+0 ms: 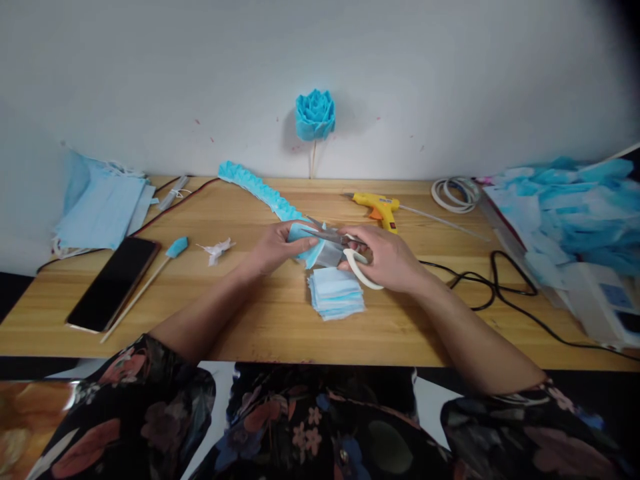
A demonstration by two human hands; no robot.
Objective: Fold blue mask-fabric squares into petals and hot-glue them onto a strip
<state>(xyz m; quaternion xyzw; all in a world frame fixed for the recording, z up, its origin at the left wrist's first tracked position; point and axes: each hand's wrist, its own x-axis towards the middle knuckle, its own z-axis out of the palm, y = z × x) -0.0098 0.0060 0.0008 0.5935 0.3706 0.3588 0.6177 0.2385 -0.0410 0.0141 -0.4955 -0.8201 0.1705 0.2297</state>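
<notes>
While the left hand [271, 251] pinches fabric [299, 233], the right [393, 257] points scissors [331, 237] leftward.

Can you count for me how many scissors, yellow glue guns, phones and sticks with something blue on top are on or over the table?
Scissors: 1 pair, in the right hand
Yellow glue gun: 1
Phone: 1
Sticks with blue tops: 2, the blue flower and the blue-tipped stick
Total: 5
</notes>
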